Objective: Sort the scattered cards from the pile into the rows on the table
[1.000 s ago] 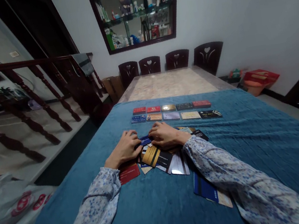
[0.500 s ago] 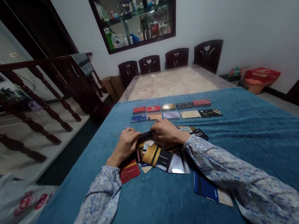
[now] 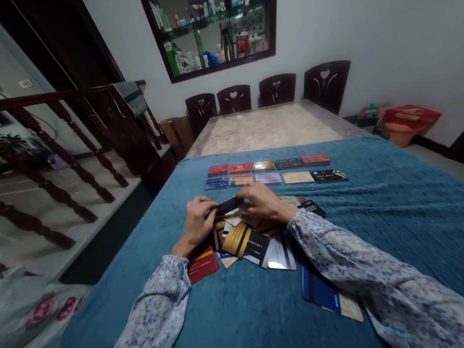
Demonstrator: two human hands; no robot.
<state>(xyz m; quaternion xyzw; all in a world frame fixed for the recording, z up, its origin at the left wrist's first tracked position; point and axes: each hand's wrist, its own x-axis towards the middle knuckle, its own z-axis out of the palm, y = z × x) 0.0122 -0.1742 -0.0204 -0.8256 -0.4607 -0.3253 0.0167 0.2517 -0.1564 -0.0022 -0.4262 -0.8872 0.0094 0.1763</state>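
Observation:
Between my left hand [image 3: 199, 219] and my right hand [image 3: 260, 202] is a black card [image 3: 228, 205], pinched at its two ends and held above a loose heap. Whether it is one card or a thin stack I cannot tell. The heap beneath holds a gold and black card [image 3: 244, 241], a silver card [image 3: 280, 253] and several others, partly hidden by my right hand. A red card [image 3: 202, 264] lies by my left wrist. Beyond my hands are two rows of cards, among them a gold one [image 3: 263, 166] and a black one [image 3: 329, 176].
A blue cloth [image 3: 220, 327] covers the near part of the table [image 3: 260, 129]. A blue card [image 3: 320, 290] lies beside my right sleeve, overlapping a beige one. Chairs [image 3: 278, 90] stand at the far end. A white plastic bag [image 3: 23, 327] is at the left.
The black card has tipped so that more of its face shows. My hands stay at its ends; the whole view has shifted slightly.

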